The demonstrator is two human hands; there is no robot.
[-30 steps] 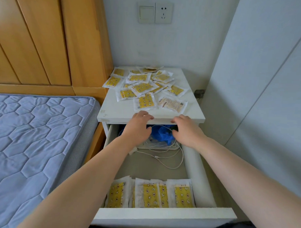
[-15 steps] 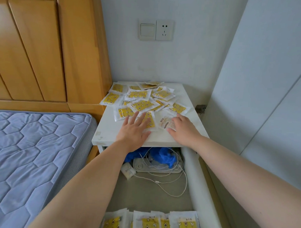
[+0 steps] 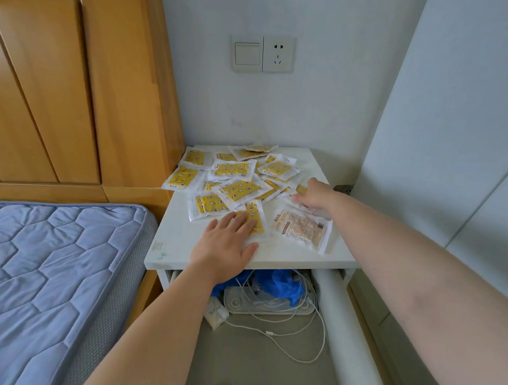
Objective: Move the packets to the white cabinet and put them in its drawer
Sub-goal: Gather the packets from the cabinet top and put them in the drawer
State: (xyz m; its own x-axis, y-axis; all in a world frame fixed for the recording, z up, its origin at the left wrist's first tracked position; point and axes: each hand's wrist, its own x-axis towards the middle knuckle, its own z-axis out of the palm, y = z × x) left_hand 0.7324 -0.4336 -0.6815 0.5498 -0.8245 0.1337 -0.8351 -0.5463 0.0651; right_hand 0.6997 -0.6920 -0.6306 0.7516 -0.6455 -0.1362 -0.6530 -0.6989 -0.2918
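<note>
The packets [image 3: 233, 177] lie in a messy heap on top of the white cabinet [image 3: 170, 247]. Its drawer [image 3: 255, 353] is pulled out at 6 o'clock from the heap. The left hand [image 3: 226, 243] lies flat, fingers spread wide, on one yellow packet [image 3: 253, 221] near the front edge. The right hand [image 3: 313, 194] reaches to the heap's 3 o'clock side. Its fingers are blurry, so I cannot tell if they hold a packet or only touch it. The packets look thin and slippery, so I think a quick sweep could push some off the edge, toward the bed [image 3: 57, 272] at 9 o'clock. A pale packet [image 3: 300, 228] lies between the hands. At the back of the drawer, a blue bag [image 3: 278, 285] and a white cable [image 3: 285, 337] take up room, so packets might catch there.
</note>
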